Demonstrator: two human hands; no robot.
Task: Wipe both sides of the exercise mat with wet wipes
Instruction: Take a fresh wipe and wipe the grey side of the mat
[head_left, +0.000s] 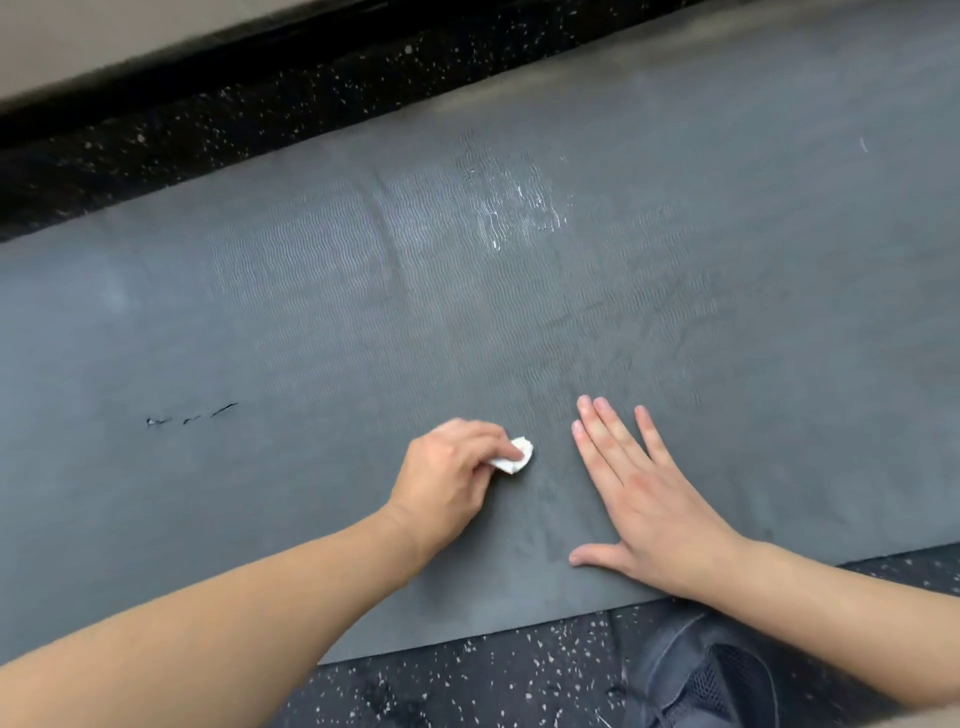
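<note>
A grey exercise mat (363, 322) lies flat and fills most of the frame, running from the left edge to the upper right. Its surface carries a fine wavy texture, and a wet sheen glistens in the upper centre of the frame, with a shallow crease just left of that patch. A few short dark tears mark the mat at the left of centre.

The left hand (447, 480), in the lower centre of the frame, has its fingers curled round a small crumpled white wet wipe (517, 456) — the wad shows only at the fingertips and touches the mat. The bare forearm runs from the hand down to the lower left corner.

The right hand (641, 499), just to the right of the wipe, lies flat on the mat with straight fingers pointing toward the upper left and the thumb spread out along the mat's near edge. It holds nothing. Hand and wipe are near each other but apart.

Black speckled floor (467, 675) shows below the mat's near edge at the bottom of the frame, and again as a strip beyond the far edge at the upper left. A dark grey mesh shoe (701, 675) sits on that floor at the lower right — partly hidden by the right forearm. A pale wall (104, 31) fills the upper left corner.
</note>
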